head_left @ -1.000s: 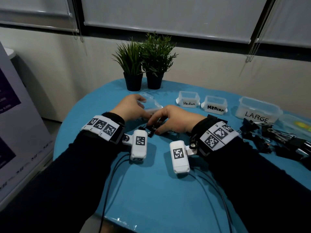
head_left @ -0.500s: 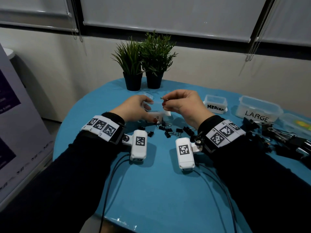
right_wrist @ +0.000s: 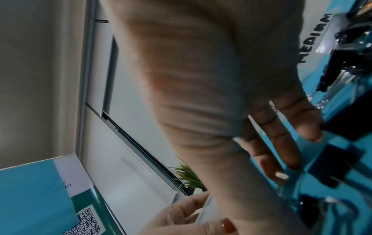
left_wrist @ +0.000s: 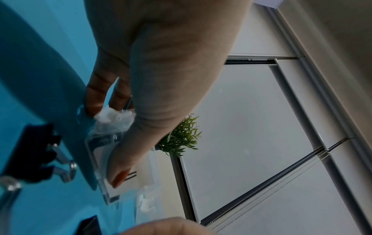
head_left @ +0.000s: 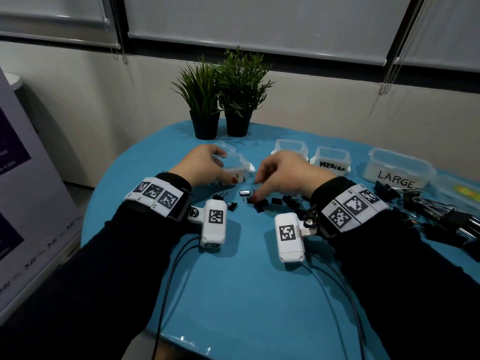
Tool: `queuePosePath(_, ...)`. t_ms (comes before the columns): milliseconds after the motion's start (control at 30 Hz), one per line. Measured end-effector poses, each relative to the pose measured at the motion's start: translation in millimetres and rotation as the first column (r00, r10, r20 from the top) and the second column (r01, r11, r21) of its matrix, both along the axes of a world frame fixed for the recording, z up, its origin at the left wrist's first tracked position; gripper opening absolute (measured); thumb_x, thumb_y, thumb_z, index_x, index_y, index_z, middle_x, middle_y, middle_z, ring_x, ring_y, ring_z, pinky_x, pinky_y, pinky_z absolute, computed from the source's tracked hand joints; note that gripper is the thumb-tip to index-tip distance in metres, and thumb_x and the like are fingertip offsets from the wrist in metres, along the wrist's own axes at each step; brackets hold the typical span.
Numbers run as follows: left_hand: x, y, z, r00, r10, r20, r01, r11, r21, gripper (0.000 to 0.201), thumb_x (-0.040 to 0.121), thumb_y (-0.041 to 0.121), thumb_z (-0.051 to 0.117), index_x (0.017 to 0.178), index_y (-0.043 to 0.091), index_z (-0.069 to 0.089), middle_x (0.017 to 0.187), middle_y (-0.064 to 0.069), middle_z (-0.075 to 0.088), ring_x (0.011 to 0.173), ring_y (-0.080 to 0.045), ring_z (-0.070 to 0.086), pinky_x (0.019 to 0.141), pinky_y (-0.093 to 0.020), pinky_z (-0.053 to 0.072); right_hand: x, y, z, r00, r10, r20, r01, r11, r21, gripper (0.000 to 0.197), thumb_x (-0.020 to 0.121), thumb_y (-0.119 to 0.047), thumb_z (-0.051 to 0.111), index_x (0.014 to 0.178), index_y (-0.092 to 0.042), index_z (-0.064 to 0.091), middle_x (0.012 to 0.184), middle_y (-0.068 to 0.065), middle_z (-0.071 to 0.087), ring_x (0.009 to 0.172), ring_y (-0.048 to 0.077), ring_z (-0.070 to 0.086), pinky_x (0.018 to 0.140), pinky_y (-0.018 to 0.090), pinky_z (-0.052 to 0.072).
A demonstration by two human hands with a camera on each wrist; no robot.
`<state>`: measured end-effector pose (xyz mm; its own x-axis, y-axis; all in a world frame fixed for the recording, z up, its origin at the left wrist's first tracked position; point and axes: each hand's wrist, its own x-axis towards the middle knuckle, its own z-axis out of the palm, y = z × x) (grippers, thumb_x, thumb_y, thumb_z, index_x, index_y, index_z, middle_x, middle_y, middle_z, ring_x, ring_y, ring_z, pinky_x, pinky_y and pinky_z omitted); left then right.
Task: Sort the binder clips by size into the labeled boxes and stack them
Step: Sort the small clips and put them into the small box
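Observation:
My left hand (head_left: pixel 224 167) grips the small clear box (head_left: pixel 240 165) whose label ends in "ll", thumb on its front and fingers over its far rim; the left wrist view shows the same grip on the box (left_wrist: pixel 145 178). Just right of it, my right hand (head_left: pixel 257 188) is lowered over several small black binder clips (head_left: pixel 262 205) on the blue table (head_left: pixel 246 281). One fingertip touches a clip. In the blurred right wrist view its fingers (right_wrist: pixel 281 151) are stretched out toward the clips (right_wrist: pixel 334 160) and hold nothing that I can see.
Two boxes labeled medium (head_left: pixel 291 148) (head_left: pixel 331 162) and the LARGE box (head_left: pixel 397 170) stand in a row at the back right. A pile of large clips (head_left: pixel 439 216) lies at the far right. Two potted plants (head_left: pixel 223 100) stand behind.
My right hand lifted from the clips to above the small box, then came back down to the clips. The left hand stayed on the box.

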<state>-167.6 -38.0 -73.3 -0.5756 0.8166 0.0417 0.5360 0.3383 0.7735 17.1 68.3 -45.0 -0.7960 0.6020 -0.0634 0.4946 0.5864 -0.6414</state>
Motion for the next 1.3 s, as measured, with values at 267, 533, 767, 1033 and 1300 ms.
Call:
queuePosePath(267,2.6,1.6,-0.2,0.999,-0.051,-0.003,0.051,0.999,-0.019,0.075,0.068,0.017,0.092,0.134,0.017,0.056,0.110,0.001,0.064,0.080,-0.003,0.060,0.059,-0.011,0.043,-0.5,-2.3,-5.3,0.990,0.121,0.075,-0.117,0.992,-0.053,0.026,0.074,-0.006,0.087,0.096,-0.016,0.079,0.083,-0.003,0.071,0.065,0.006,0.062,0.053,0.012,0.047)
queuePosePath(533,2.7,2.4,-0.6,0.997,-0.075,-0.015,0.075,0.997,-0.023,0.075,0.069,0.017,0.092,0.135,0.018,0.056,0.110,0.002,0.064,0.081,-0.001,0.060,0.059,-0.011,0.043,-3.9,6.2,-12.7,0.974,-0.047,-0.220,-0.009,0.969,-0.248,0.019,0.078,0.016,0.069,0.076,-0.002,0.073,0.065,0.011,0.070,0.059,0.019,0.067,0.063,0.027,0.061)
queuePosePath(767,4.9,1.2,0.0,0.994,-0.111,0.001,0.111,0.994,-0.016,0.069,0.071,0.019,0.091,0.131,0.022,0.057,0.113,0.001,0.065,0.088,-0.008,0.064,0.070,-0.018,0.052,-15.8,-0.8,-5.0,0.750,-0.275,-0.602,-0.183,0.788,-0.588,0.019,0.082,0.019,0.065,0.080,0.001,0.068,0.082,0.011,0.074,0.073,0.023,0.073,0.073,0.030,0.063)
queuePosePath(1033,7.3,0.6,-0.1,0.988,-0.153,0.005,0.153,0.988,-0.033,0.074,0.066,0.024,0.094,0.131,0.026,0.058,0.113,0.004,0.068,0.098,-0.013,0.068,0.087,-0.032,0.058,-27.6,2.5,-12.2,0.822,-0.173,-0.542,-0.063,0.919,-0.388,0.031,0.085,0.016,0.063,0.098,-0.009,0.076,0.098,0.013,0.075,0.093,0.022,0.073,0.088,0.030,0.059)
queuePosePath(1300,-1.7,-0.5,0.1,0.998,0.057,0.016,-0.057,0.998,-0.005,0.080,0.065,0.021,0.094,0.135,0.018,0.056,0.110,0.000,0.066,0.092,-0.015,0.065,0.071,-0.025,0.050,-8.6,-3.1,-4.7,0.997,-0.077,-0.017,0.075,0.991,-0.113,0.049,0.059,-0.031,0.097,0.098,-0.018,0.070,0.100,0.004,0.069,0.083,0.018,0.066,0.066,0.032,0.059)
